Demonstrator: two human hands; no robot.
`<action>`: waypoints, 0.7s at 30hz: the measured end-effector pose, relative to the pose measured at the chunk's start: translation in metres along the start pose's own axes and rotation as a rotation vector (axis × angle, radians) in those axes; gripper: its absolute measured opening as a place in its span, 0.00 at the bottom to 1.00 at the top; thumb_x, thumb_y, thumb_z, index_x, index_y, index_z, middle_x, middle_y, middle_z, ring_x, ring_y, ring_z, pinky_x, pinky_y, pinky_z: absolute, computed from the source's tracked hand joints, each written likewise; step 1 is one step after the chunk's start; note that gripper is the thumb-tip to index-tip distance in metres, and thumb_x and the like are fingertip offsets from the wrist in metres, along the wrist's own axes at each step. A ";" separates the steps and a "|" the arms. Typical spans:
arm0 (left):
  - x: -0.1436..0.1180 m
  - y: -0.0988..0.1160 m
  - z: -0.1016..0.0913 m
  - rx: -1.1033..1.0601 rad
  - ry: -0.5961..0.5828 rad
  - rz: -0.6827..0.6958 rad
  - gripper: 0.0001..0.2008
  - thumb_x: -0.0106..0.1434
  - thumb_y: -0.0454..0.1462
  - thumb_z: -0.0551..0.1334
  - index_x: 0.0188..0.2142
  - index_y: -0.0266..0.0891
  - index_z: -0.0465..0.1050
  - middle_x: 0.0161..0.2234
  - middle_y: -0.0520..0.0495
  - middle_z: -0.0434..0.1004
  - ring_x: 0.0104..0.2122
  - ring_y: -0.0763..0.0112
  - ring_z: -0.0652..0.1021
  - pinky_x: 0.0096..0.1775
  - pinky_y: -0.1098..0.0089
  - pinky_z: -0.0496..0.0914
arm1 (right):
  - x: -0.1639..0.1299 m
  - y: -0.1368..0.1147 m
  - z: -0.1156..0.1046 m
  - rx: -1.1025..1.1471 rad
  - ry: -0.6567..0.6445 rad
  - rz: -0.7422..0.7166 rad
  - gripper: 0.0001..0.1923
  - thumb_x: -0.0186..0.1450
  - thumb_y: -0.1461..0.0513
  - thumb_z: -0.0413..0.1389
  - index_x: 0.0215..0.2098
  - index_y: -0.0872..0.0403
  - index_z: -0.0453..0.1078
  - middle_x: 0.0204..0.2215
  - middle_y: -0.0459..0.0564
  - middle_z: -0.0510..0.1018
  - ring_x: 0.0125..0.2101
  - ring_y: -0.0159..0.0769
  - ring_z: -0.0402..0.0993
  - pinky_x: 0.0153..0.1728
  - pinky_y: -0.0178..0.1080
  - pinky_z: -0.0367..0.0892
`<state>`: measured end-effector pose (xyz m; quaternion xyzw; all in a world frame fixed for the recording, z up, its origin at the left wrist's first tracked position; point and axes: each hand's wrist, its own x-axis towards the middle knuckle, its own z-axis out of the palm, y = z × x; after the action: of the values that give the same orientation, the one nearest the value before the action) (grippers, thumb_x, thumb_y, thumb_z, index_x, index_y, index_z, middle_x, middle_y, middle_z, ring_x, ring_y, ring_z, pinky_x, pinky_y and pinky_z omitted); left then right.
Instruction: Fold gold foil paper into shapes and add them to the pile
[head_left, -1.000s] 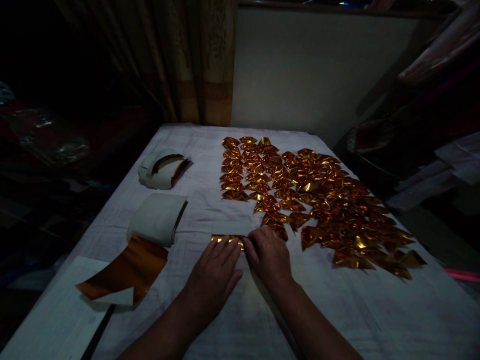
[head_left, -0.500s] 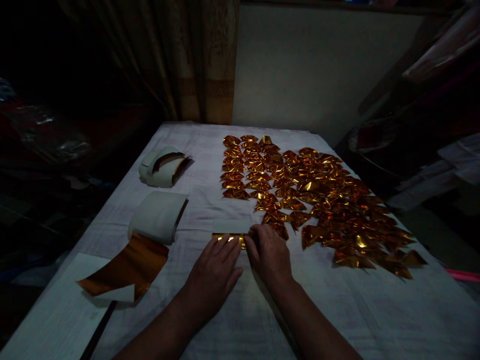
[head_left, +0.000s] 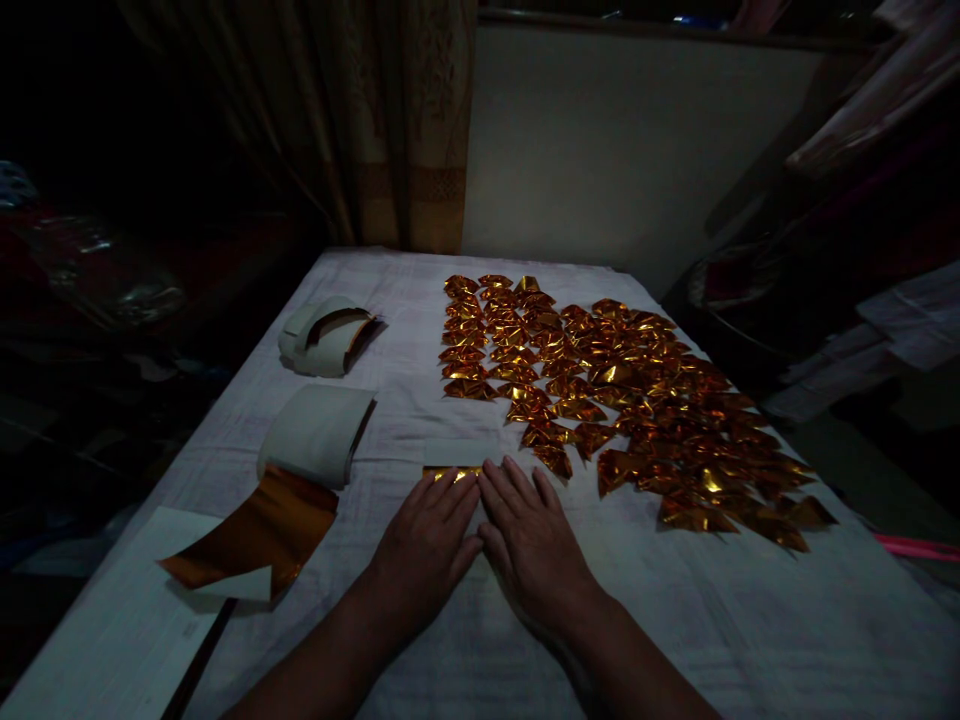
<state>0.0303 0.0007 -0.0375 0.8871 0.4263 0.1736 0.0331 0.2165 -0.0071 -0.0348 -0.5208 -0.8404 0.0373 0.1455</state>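
Observation:
A sheet of gold foil paper [head_left: 459, 453] lies on the cloth-covered table, its pale back up and its near edge folded over to show a gold strip. My left hand [head_left: 426, 530] is flat, fingers stretched out, with the fingertips pressing the left part of the fold. Beside it my right hand [head_left: 529, 535] also lies flat, fingers extended over the right part of the fold and hiding it. The two hands almost touch at the thumbs and index fingers. Just beyond my right hand begin rows of folded gold foil pieces [head_left: 551, 460].
Many more folded gold pieces [head_left: 697, 400] cover the right side of the white cloth [head_left: 750, 620]. At the left stand a curled paper stack [head_left: 315, 430], another curled stack [head_left: 322, 340] behind it, a loose gold sheet [head_left: 262, 535] and a pale board [head_left: 112, 610]. A wall [head_left: 585, 150] rises behind.
My right hand has gone from bent fingers at the fold's right end to lying flat across it, nearer my left hand. The left hand stays almost in place.

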 end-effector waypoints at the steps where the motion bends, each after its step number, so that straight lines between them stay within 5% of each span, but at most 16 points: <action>1: -0.001 0.000 0.000 0.001 -0.004 0.005 0.25 0.72 0.41 0.55 0.66 0.37 0.59 0.63 0.39 0.69 0.63 0.57 0.69 0.63 0.52 0.63 | -0.001 0.000 -0.001 -0.008 -0.034 0.002 0.25 0.74 0.58 0.46 0.68 0.54 0.59 0.66 0.53 0.63 0.68 0.47 0.53 0.65 0.58 0.49; 21: -0.005 -0.009 -0.005 -0.003 -0.105 0.068 0.32 0.68 0.50 0.60 0.67 0.42 0.57 0.68 0.41 0.61 0.66 0.55 0.63 0.64 0.51 0.61 | -0.012 0.015 -0.006 -0.092 -0.017 -0.096 0.29 0.73 0.51 0.50 0.67 0.55 0.59 0.66 0.54 0.63 0.67 0.49 0.55 0.66 0.58 0.44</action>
<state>0.0190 0.0022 -0.0357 0.9089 0.3933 0.1285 0.0508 0.2358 -0.0115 -0.0345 -0.4855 -0.8665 -0.0040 0.1159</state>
